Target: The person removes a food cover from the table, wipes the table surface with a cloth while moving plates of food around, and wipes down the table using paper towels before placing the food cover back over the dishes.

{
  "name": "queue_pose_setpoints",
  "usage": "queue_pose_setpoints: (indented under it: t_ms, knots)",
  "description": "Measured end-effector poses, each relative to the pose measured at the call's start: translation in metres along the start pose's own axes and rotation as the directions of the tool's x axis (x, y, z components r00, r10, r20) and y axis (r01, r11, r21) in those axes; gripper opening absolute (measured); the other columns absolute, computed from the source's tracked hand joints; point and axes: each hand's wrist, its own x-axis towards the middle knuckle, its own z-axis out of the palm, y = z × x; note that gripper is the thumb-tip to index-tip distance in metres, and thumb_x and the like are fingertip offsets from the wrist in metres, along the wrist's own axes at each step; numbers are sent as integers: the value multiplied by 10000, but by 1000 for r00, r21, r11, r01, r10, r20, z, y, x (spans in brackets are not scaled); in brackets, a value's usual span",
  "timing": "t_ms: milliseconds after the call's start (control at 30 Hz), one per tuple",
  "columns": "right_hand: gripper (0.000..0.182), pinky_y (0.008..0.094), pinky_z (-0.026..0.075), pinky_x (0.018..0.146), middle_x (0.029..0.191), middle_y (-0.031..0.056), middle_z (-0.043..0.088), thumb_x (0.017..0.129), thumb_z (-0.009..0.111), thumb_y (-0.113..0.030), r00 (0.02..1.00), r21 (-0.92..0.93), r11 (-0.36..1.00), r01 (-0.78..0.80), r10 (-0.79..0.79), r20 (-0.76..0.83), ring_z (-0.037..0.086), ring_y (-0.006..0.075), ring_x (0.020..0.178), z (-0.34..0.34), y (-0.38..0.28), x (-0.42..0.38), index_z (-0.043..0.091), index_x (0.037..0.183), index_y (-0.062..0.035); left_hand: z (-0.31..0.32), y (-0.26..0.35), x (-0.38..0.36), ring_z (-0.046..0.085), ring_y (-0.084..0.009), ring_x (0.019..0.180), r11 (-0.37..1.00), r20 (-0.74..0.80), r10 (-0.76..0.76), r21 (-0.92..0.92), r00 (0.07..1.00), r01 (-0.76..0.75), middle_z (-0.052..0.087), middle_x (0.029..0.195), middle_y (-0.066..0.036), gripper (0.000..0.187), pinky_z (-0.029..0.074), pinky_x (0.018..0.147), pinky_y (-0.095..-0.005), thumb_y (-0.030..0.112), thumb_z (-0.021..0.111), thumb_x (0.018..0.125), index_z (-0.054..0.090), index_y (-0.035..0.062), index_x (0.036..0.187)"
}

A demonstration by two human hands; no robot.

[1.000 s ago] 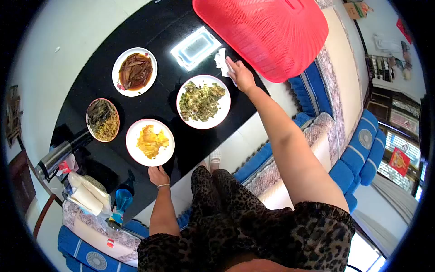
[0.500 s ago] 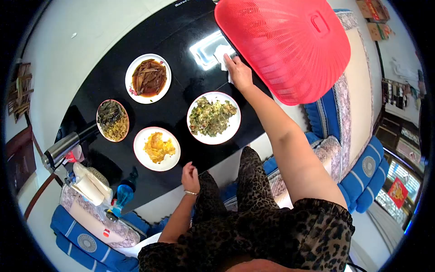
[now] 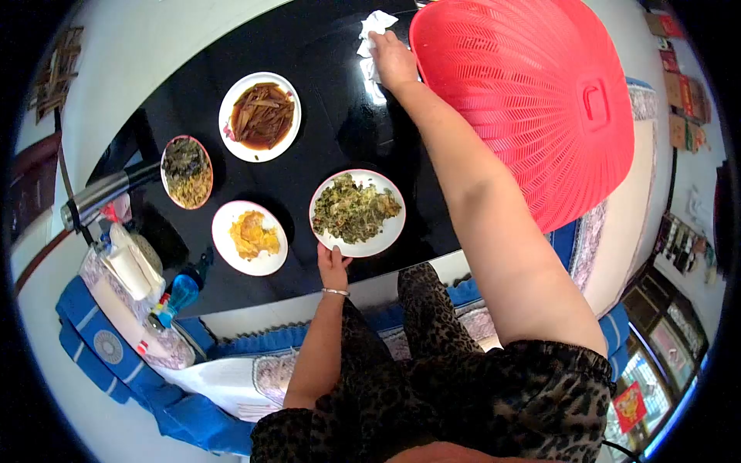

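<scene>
My right hand (image 3: 392, 59) is closed on a white tissue (image 3: 375, 32), pressed against the glossy black table (image 3: 340, 92) near its far edge, left of a red mesh cover (image 3: 532, 100). My left hand (image 3: 333, 268) rests at the table's near edge, its fingertips at the lower rim of a plate of chopped greens (image 3: 356, 213); its fingers are apart and hold nothing that I can see. Left of that plate lies a plate of yellow food (image 3: 253, 235). Beyond it stand a plate of brown strips in sauce (image 3: 264, 116) and an oval dish of dark and yellowish food (image 3: 187, 172).
At the table's left end are a metal cylinder (image 3: 100, 199), a pack of white paper (image 3: 127, 270) and a blue bottle (image 3: 182, 292). Blue and cream seating (image 3: 247, 378) runs along the near side.
My right hand has moved farther across the table with the tissue. My left hand has come up to the rim of the greens plate. The whole view has shifted and turned slightly.
</scene>
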Motion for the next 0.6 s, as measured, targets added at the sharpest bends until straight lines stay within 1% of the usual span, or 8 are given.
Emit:
queue_pose_setpoints:
  t_ms: [67,200,267,367,433,500,567,600]
  knots:
    - [303,420,500,782,970,105,573,899,568,-193,986,20,986,165,-166,25,597,308,955,-3,5,-12,589,1199,-158,0,-6,1,641,-173,926,999,-17,34,22,999,-33,608,1129,-93,371,568,735,-309,147,419,1001,368,59,1358]
    - [285,415,518,739,946,64,565,884,590,-173,940,81,948,307,-316,128,604,269,917,-14,9,-45,609,1167,-194,0,-17,-3,644,-175,937,997,-17,70,-40,997,-71,614,1135,-94,366,570,745,-309,127,437,990,392,65,1348]
    - [290,411,519,725,937,63,564,882,591,-175,934,90,948,306,-317,162,603,269,900,-19,5,-65,607,1171,-195,-1,-22,-7,647,-158,912,993,-46,68,-93,997,-72,621,1131,-79,368,562,735,-287,132,450,987,400,73,1347]
    - [318,415,526,704,923,51,560,864,611,-184,923,134,938,319,-340,178,599,260,879,-20,-6,-102,599,1181,-205,-14,-35,-13,647,-147,904,992,-9,87,-88,996,-88,627,1113,-72,382,555,729,-275,145,464,982,400,77,1352]
    - [325,404,529,668,903,45,548,856,623,-192,920,104,935,339,-352,170,593,245,853,-26,-32,-156,601,1180,-199,-37,-39,-39,641,-139,919,995,-20,75,-60,997,-76,622,1115,-60,394,551,738,-281,163,474,975,402,83,1354]
    - [343,387,528,626,876,46,528,847,634,-195,893,126,927,355,-375,248,582,228,818,-25,-52,-203,599,1189,-197,-64,-49,-56,638,-141,935,998,9,61,-12,998,-61,615,1136,-54,396,550,749,-290,167,472,974,403,85,1355]
    - [354,363,528,593,852,49,508,843,640,-187,845,158,893,422,-451,289,573,218,794,-19,-68,-248,600,1194,-202,-84,-54,-74,632,-160,969,998,-19,40,-38,999,-41,600,1170,-63,411,552,783,-314,167,468,975,393,92,1371]
    - [355,352,533,588,857,50,502,843,617,-154,841,192,892,409,-450,299,580,216,801,-18,-79,-261,601,1195,-198,-95,-54,-82,631,-165,974,999,-16,34,-34,999,-34,599,1173,-66,418,552,790,-319,168,467,975,387,93,1378]
